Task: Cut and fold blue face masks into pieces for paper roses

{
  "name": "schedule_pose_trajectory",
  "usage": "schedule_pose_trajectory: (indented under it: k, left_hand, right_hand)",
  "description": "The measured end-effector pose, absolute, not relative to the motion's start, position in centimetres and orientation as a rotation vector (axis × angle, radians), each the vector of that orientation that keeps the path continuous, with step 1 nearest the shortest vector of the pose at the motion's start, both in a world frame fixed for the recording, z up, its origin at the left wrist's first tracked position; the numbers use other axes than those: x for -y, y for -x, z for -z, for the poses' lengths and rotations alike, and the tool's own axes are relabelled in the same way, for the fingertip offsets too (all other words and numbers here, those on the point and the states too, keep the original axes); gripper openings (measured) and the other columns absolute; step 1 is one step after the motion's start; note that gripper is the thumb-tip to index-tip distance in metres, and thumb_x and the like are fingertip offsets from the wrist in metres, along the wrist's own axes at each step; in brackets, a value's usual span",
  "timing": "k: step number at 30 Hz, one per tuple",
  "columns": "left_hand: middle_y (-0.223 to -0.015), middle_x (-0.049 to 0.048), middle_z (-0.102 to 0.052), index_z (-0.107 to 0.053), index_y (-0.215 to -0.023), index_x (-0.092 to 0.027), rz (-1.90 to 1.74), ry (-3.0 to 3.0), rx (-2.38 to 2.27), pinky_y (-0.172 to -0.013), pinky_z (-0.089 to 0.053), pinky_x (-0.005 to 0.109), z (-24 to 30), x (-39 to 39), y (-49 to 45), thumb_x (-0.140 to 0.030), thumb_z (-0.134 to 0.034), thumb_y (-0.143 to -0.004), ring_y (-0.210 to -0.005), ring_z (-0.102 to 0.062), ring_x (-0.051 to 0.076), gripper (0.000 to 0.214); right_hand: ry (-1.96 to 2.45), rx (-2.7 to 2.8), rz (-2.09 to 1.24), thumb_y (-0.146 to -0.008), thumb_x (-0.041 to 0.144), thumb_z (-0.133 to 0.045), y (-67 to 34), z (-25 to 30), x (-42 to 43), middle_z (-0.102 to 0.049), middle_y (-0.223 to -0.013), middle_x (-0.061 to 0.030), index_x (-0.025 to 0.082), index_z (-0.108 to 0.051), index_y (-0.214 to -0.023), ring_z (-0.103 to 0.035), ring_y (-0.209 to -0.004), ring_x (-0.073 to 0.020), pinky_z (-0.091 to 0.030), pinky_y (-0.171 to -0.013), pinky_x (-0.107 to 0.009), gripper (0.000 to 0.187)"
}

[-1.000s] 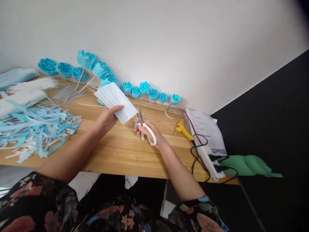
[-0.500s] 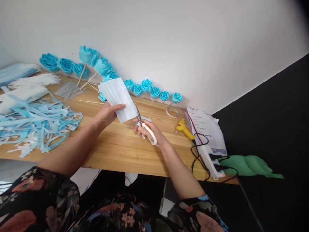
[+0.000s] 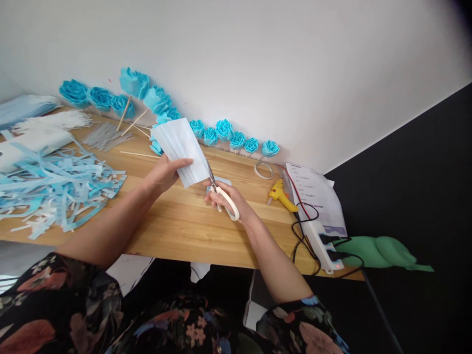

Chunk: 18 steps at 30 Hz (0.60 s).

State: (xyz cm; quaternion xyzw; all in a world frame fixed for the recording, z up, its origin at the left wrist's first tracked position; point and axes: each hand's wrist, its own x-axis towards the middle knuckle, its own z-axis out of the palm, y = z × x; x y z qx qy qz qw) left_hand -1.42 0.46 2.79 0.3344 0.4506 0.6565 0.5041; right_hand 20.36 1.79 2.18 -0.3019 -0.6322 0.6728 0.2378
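Note:
Above the table, my left hand [image 3: 164, 173] is closed on a pale blue pleated face mask [image 3: 181, 147], thumb on top and the other fingers behind it. My right hand [image 3: 224, 196] grips white-handled scissors [image 3: 229, 202]. Their blades lie along the mask's right edge, pointing up and away from me. Part of the blades may be behind the mask; I cannot tell how far. A small pale blue strip [image 3: 223, 181] lies on the table behind my right hand.
Blue fabric roses [image 3: 224, 130] line the wall. A heap of cut blue strips [image 3: 70, 189] lies left, near thin grey wires [image 3: 106, 137]. To the right are a tape roll [image 3: 264, 170], a yellow glue gun [image 3: 280, 195], a power strip [image 3: 322, 246] with cables and printed papers [image 3: 313, 191].
The scissor blades have shifted very slightly against the mask's right edge. Both hands keep the same hold, almost in place.

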Motion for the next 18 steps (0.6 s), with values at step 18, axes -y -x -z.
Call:
schedule_pose_trajectory:
  k: [18]
  left_hand:
    - [-0.108,0.0103,-0.074,-0.066,-0.112,-0.015,-1.594,-0.804,-1.062,-0.102,-0.057,0.046,-2.95,-0.50,1.40,-0.026,-0.086,-0.055,-0.115,-0.067,0.034,0.062]
  right_hand:
    - [0.845,1.755,-1.827,-0.080,0.056,-0.077,-20.63,-1.50,-2.00,-0.066,-0.074,0.0003,0.016,-0.066,-0.128,-0.054,-0.054,-0.0076,-0.042,-0.047,-0.021,0.063]
